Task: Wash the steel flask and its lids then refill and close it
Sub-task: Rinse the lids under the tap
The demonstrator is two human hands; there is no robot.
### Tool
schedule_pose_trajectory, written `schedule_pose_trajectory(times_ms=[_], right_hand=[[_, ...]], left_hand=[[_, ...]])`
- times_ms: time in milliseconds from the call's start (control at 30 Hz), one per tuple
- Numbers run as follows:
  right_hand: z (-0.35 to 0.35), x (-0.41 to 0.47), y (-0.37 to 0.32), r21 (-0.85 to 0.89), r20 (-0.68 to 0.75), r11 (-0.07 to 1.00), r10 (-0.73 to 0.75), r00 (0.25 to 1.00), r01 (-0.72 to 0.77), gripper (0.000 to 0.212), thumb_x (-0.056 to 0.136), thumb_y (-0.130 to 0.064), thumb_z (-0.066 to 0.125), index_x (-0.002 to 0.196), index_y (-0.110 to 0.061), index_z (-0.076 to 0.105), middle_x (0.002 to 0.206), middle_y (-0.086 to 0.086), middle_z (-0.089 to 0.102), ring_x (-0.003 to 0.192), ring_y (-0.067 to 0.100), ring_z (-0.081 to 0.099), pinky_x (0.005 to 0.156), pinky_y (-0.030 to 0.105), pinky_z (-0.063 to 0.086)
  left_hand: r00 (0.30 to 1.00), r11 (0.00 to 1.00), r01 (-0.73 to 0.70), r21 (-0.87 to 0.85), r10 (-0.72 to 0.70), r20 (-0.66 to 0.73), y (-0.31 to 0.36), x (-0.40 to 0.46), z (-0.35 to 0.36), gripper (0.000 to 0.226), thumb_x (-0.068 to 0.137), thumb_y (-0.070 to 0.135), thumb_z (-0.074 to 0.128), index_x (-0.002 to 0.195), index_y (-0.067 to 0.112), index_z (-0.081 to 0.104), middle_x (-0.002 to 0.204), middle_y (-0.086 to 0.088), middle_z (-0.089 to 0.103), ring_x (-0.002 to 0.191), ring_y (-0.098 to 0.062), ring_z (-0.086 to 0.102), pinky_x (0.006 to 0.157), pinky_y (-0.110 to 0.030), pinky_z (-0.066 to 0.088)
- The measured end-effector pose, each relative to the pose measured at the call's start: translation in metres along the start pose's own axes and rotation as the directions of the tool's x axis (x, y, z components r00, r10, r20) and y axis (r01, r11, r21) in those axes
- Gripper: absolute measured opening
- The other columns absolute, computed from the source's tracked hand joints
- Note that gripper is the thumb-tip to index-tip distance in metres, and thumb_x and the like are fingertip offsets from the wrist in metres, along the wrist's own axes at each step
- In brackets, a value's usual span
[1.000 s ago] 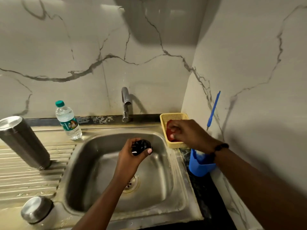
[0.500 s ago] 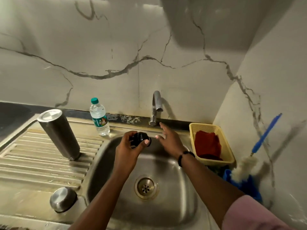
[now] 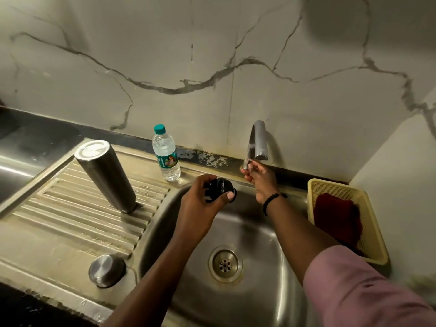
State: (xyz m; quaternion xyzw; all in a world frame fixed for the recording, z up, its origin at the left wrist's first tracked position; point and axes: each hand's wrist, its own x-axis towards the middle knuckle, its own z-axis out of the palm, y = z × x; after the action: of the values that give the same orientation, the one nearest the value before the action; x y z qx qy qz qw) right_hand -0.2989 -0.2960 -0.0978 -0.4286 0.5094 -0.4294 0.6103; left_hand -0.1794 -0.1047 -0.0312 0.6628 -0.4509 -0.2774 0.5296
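The steel flask (image 3: 106, 175) stands upside down on the ribbed drainboard (image 3: 70, 215), left of the basin. Its steel outer lid (image 3: 106, 270) lies at the drainboard's front corner. My left hand (image 3: 200, 208) grips the black inner lid (image 3: 219, 188) over the sink basin (image 3: 259, 232). My right hand (image 3: 259, 178) reaches to the base of the tap (image 3: 258, 142), and its fingers pinch the small tap handle (image 3: 246, 162). No water is seen running.
A small plastic water bottle (image 3: 166, 156) with a green cap stands behind the basin's left corner. A yellow basket (image 3: 368, 220) holding a dark red cloth (image 3: 337, 218) sits at the right, against the marble wall. The drain (image 3: 225, 264) lies mid-basin.
My right hand left the yellow basket, crossed over the basin and now pinches the tap handle. The view has swung left. My left hand keeps holding the black lid.
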Motion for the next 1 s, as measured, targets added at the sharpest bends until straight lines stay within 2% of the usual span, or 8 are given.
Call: schedule_pose_trajectory(times_ms=[233, 333, 500, 600, 667, 767, 867, 1000], right_hand=[[0.008, 0.024, -0.001, -0.315, 0.019, 0.936, -0.162, 0.987, 0.159, 0.018, 0.101, -0.009, 0.049, 0.104, -0.005, 0.067, 0.088, -0.002, 0.067, 0.059, 0.003, 0.058, 0.06, 0.016, 0.049], [0.012, 0.026, -0.003, -0.41, 0.053, 0.885, -0.221, 0.974, 0.223, 0.016, 0.098, -0.005, 0.053, 0.092, -0.011, 0.067, 0.091, 0.003, 0.069, 0.06, 0.009, 0.057, 0.061, 0.02, 0.049], [0.004, 0.006, 0.003, -0.254, -0.053, 0.954, -0.18, 0.982, 0.161, 0.01, 0.093, -0.014, 0.062, 0.098, -0.011, 0.07, 0.097, 0.009, 0.072, 0.086, 0.025, 0.069, 0.077, 0.037, 0.058], [-0.002, -0.021, 0.005, 0.014, -0.12, 1.0, -0.01, 0.993, 0.011, 0.015, 0.092, -0.006, 0.063, 0.088, -0.019, 0.067, 0.092, 0.003, 0.07, 0.088, 0.023, 0.066, 0.068, 0.026, 0.053], [-0.009, -0.045, 0.003, 0.244, -0.046, 0.962, 0.14, 0.989, -0.125, 0.018, 0.093, 0.0, 0.059, 0.088, -0.017, 0.064, 0.085, 0.004, 0.067, 0.077, 0.018, 0.063, 0.061, 0.021, 0.051], [-0.023, -0.078, -0.005, 0.276, 0.093, 0.942, 0.17, 0.981, -0.189, 0.008, 0.094, -0.007, 0.059, 0.094, -0.012, 0.065, 0.07, 0.002, 0.062, 0.06, 0.01, 0.057, 0.054, 0.019, 0.048], [-0.035, -0.098, -0.013, 0.228, 0.258, 0.964, 0.076, 0.963, -0.138, 0.021, 0.091, -0.008, 0.061, 0.112, -0.007, 0.065, 0.095, 0.003, 0.07, 0.088, 0.012, 0.066, 0.075, 0.023, 0.055], [-0.045, -0.107, -0.022, 0.055, 0.4, 0.998, -0.018, 0.917, -0.004, 0.032, 0.091, -0.003, 0.061, 0.122, -0.01, 0.066, 0.12, -0.001, 0.07, 0.112, 0.013, 0.065, 0.09, 0.029, 0.056]], left_hand=[[0.999, 0.999, 0.027, 0.018, -0.026, -0.019, -0.004, 0.0, 0.007, 0.051, 0.079, 0.037, 0.081, 0.122, 0.025, 0.058, 0.109, 0.01, 0.069, 0.101, 0.0, 0.065, 0.085, -0.018, 0.053], [1.0, 0.999, 0.03, 0.024, -0.03, -0.008, -0.005, -0.001, 0.013, 0.052, 0.08, 0.035, 0.081, 0.125, 0.024, 0.057, 0.11, 0.012, 0.067, 0.101, 0.001, 0.064, 0.083, -0.016, 0.052], [0.998, 0.999, 0.054, 0.0, -0.054, -0.022, -0.01, -0.001, 0.021, 0.053, 0.079, 0.036, 0.081, 0.125, 0.025, 0.057, 0.111, 0.012, 0.068, 0.101, 0.003, 0.064, 0.084, -0.016, 0.052], [0.998, 0.998, 0.06, -0.017, -0.06, -0.008, -0.012, 0.001, 0.03, 0.053, 0.079, 0.035, 0.082, 0.124, 0.024, 0.058, 0.111, 0.011, 0.068, 0.101, 0.002, 0.064, 0.083, -0.012, 0.052], [0.998, 0.998, 0.065, -0.022, -0.065, -0.008, -0.013, 0.0, 0.035, 0.053, 0.079, 0.034, 0.082, 0.125, 0.023, 0.058, 0.112, 0.011, 0.068, 0.103, 0.001, 0.064, 0.084, -0.012, 0.052], [0.996, 0.994, 0.085, -0.065, -0.087, -0.015, -0.017, -0.002, 0.041, 0.051, 0.08, 0.033, 0.081, 0.125, 0.024, 0.058, 0.112, 0.011, 0.068, 0.103, 0.003, 0.064, 0.085, -0.012, 0.051], [0.991, 0.979, 0.124, -0.164, -0.132, -0.038, -0.021, -0.002, 0.045, 0.047, 0.082, 0.031, 0.079, 0.123, 0.022, 0.059, 0.112, 0.008, 0.069, 0.101, 0.003, 0.065, 0.085, -0.013, 0.052], [0.978, 0.938, 0.2, -0.284, -0.208, 0.002, -0.024, 0.0, 0.056, 0.045, 0.082, 0.032, 0.077, 0.122, 0.019, 0.061, 0.112, 0.001, 0.072, 0.104, -0.009, 0.068, 0.096, -0.035, 0.055]])
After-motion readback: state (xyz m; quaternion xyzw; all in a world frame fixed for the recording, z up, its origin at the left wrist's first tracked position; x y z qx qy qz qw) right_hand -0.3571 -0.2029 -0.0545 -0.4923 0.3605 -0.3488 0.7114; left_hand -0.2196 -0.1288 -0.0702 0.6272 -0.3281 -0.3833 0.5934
